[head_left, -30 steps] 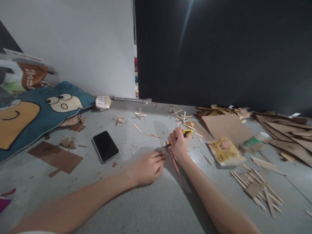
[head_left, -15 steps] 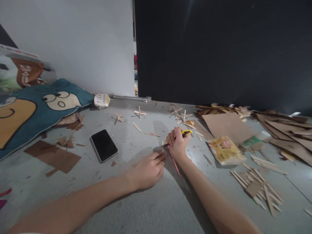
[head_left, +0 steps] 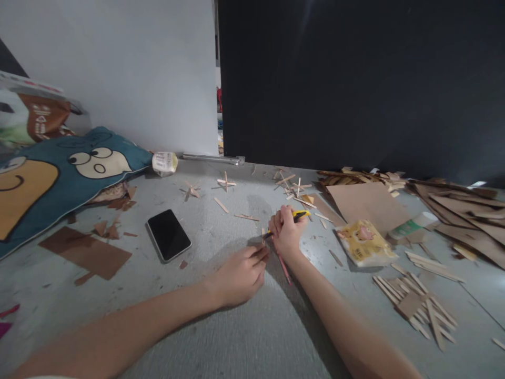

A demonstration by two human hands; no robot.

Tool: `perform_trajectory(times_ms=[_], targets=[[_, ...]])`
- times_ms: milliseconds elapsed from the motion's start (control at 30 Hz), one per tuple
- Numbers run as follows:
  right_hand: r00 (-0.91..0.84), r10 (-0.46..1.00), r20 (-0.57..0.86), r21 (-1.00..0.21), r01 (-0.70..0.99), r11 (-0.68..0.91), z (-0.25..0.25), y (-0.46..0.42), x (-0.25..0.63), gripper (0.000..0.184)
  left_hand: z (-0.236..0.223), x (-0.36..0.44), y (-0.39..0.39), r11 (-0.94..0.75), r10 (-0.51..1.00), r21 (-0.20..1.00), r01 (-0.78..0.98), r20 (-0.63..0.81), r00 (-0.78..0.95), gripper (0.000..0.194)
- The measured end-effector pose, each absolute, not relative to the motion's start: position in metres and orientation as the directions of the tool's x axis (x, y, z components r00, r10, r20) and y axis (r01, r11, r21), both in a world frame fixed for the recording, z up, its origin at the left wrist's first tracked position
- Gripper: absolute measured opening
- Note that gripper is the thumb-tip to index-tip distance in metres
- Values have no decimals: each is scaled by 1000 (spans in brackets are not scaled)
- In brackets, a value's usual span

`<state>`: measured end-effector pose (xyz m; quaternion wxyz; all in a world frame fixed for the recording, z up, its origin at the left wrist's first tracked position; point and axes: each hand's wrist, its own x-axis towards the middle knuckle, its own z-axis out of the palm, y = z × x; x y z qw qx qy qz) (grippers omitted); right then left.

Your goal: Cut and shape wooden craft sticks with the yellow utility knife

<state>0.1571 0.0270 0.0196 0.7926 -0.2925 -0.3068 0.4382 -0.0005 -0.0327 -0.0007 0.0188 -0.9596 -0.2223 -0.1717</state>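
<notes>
My right hand is closed around a yellow and black utility knife, its tip pointing down-left at a small wooden stick on the grey floor. My left hand lies beside it with curled fingers pressing near the stick's lower end; what it holds there is hidden. A reddish pencil lies under my right wrist.
A black phone lies to the left. Brown cardboard pieces, a teal cartoon cushion, scattered sticks, a yellow packet, a cardboard sheet and a stick pile surround the spot.
My view shifted slightly; both hands stay almost in place, the right hand with the knife nudged a little toward the left hand.
</notes>
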Motion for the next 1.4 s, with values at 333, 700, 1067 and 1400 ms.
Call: perform_trajectory(times_ms=[333, 700, 1067, 1400], targets=[[382, 871, 308, -797, -396, 455, 18, 23, 148, 58, -2, 1, -32, -893, 443, 95, 441, 372, 816, 43], [402, 873, 276, -791, -421, 444, 18, 22, 150, 56, 1, 3, -37, -886, 452, 94, 453, 388, 803, 45], [456, 862, 222, -802, -417, 428, 18, 24, 152, 54, -1, 3, -37, -895, 434, 63, 442, 356, 828, 44], [609, 788, -92, -789, -528, 316, 9, 42, 167, 50, -1, 0, -37, -901, 425, 59, 429, 303, 853, 46]])
